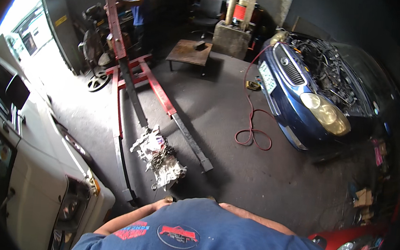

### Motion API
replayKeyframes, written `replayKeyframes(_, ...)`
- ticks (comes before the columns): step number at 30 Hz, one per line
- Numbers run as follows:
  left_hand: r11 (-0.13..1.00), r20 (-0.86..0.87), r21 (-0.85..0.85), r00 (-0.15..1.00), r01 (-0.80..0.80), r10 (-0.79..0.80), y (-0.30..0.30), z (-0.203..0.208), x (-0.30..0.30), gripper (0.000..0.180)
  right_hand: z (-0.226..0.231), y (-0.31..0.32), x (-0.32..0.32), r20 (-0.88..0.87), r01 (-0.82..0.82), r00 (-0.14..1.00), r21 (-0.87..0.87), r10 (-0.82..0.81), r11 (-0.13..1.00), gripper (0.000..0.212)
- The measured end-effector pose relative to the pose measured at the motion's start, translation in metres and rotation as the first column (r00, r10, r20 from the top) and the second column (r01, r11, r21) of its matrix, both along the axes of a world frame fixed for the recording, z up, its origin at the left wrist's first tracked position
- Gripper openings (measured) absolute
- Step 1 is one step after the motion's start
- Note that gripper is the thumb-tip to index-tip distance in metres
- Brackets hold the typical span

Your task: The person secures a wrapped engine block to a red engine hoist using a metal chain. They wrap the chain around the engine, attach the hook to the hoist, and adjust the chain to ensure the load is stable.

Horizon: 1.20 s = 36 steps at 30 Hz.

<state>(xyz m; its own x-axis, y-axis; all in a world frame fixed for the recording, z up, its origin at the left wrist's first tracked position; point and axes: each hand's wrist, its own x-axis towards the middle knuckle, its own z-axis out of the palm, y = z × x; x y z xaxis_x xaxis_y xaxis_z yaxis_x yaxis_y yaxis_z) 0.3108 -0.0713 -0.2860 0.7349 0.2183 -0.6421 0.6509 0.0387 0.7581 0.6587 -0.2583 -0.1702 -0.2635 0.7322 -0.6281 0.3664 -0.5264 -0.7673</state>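
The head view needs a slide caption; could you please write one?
Red hoist, metal part and chain between its legs, left of a blue car.

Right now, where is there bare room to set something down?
Bare floor lies between the right leg of the red hoist and the looped red hose; the low table is also bare left of its dark block. It is crowded between the hoist's legs, where a metal casting lies with a chain over it.

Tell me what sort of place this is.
It looks like a vehicle repair workshop. A dark blue car stands with its engine bay exposed, near a tall red metal hoist-like frame with long legs. Between those legs is a silvery, irregular metal part with a chain on it.
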Motion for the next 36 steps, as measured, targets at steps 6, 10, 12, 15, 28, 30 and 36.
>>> replayKeyframes(6,0.903,-0.176,-0.377,0.973,-0.205,0.148,0.009,0.096,0.007,0.024,0.022,0.012,-0.007,-0.127,0.226,0.942,-0.44,-0.309,0.869,0.031)
replayKeyframes(10,0.976,-0.08,-0.166,0.984,0.142,-0.157,0.023,0.177,0.018,0.026,-0.002,0.016,0.002,-0.295,0.098,0.93,-0.372,-0.217,0.923,0.027)
replayKeyframes(12,0.967,-0.173,-0.179,0.961,0.183,-0.214,0.029,0.18,0.018,0.032,-0.019,0.021,0.0,-0.058,0.068,0.994,-0.351,-0.094,0.934,0.023)
replayKeyframes(15,0.93,-0.14,-0.059,0.919,0.363,-0.368,0.026,0.15,0.011,0.037,-0.029,0.021,0.001,-0.051,0.085,0.993,-0.314,-0.106,0.946,0.017)
replayKeyframes(28,0.975,-0.435,-0.014,0.879,-0.223,0.195,-0.09,0.088,-0.014,0.033,-0.089,0.017,0.055,0.371,0.076,0.926,-0.357,0.067,0.931,0.026)
replayKeyframes(30,0.883,-0.417,0.011,0.8,-0.47,0.431,-0.112,0.091,-0.024,0.036,-0.105,0.024,0.067,0.46,0.037,0.88,-0.32,0.121,0.947,0.029)
replayKeyframes(36,0.464,-0.451,0.042,0.397,-0.885,0.799,-0.14,0.072,-0.04,0.037,-0.121,0.065,0.066,0.545,-0.084,0.8,-0.312,0.251,0.946,0.043)
